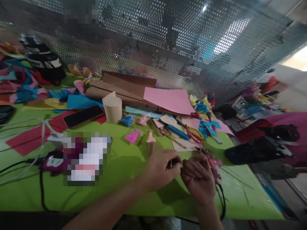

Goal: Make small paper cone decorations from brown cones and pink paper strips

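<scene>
So there are two bare hands over a bright green tabletop (249, 201), close together near the front. The left hand (160, 167) has its fingers bent round toward the thumb with a gap in the loop; can't tell if anything's pinched at the tips. The right hand (199, 179) is just beside it, fingers folded loosely toward the palm, and whatever might be inside is hidden, so can't tell there either.

Nearest the right hand: one pink corded tool (216, 169) with a small red light, on the tabletop to its right. One small cone-shaped piece in white and orange (150, 138) shows just beyond the left hand, its lower end running down toward the wrist. Over on the left, one purple device (55, 162) with a black cable, next to one pixelated bright screen (88, 159).

A bit further back: one slim wooden-coloured stick (173, 139), one blue plastic-looking cutter (178, 132), and three little clear bags, with bright pink (132, 136), blue (126, 120) and paler pink (142, 120) contents. Behind those, one black phone (83, 116) and one cream paper cylinder (113, 109).

Furthest: one big pink paper sheet (169, 99) against brown cardboard (129, 80), then one grey perforated metal panel (153, 41).
</scene>
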Available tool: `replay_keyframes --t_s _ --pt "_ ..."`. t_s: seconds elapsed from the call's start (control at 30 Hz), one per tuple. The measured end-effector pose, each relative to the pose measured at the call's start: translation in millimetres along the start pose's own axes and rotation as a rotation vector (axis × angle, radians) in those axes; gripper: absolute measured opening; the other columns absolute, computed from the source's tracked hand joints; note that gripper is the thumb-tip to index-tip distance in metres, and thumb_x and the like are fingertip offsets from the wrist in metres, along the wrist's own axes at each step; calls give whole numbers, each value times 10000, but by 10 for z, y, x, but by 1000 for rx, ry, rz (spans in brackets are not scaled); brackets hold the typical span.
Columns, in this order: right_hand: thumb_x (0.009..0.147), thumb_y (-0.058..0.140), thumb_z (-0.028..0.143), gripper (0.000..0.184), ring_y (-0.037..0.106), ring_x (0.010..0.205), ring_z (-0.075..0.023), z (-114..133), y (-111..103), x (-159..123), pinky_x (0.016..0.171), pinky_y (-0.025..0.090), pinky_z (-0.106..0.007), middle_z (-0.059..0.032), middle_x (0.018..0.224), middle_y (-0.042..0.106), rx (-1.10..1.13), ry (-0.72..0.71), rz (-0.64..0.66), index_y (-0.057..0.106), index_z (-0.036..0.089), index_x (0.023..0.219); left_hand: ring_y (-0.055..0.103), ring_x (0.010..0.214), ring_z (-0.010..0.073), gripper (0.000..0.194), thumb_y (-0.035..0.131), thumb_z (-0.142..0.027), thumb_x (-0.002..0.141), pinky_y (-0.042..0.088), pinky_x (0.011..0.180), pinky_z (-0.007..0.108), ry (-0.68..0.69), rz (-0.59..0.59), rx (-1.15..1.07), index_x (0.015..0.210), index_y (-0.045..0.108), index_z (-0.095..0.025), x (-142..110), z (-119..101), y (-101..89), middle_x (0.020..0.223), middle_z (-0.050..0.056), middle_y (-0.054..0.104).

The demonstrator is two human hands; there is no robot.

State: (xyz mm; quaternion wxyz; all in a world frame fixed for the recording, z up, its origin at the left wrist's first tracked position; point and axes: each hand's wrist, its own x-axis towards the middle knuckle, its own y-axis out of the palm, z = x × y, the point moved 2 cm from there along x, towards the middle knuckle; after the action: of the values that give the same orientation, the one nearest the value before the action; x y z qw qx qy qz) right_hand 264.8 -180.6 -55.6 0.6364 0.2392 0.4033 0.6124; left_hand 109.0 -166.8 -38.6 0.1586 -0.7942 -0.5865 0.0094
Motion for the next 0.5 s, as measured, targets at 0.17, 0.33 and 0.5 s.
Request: replay_keyframes --t_s 0.17,0.33,0.5 --pt "882 739 349 459 198 474 -128 -41 -14 -17 460 304 -241 90 451 262 109 9 -33 417 227 579 475 610 113 211 528 -254 849 315 565 245 -6 -18 9 649 520 -186 9 -4 -74 626 -22 522" --pt "645 869 225 502 153 478 -115 -68 -62 -1 461 314 -218 113 477 122 24 21 41 371 225 581 404 534 104 329 488 -376 921 305 517 239 -152 -267 -52 645 467 -197 62 4 -345 594 -36 455" --pt "592 816 154 494 122 481 -100 -61 -115 20 432 283 -227 106 504 153 -20 34 -13 327 219 580 578 669 148 248 520 -380 951 415 637 264 -220 -336 291 794 577 -197 128 6 -586 734 6 648"
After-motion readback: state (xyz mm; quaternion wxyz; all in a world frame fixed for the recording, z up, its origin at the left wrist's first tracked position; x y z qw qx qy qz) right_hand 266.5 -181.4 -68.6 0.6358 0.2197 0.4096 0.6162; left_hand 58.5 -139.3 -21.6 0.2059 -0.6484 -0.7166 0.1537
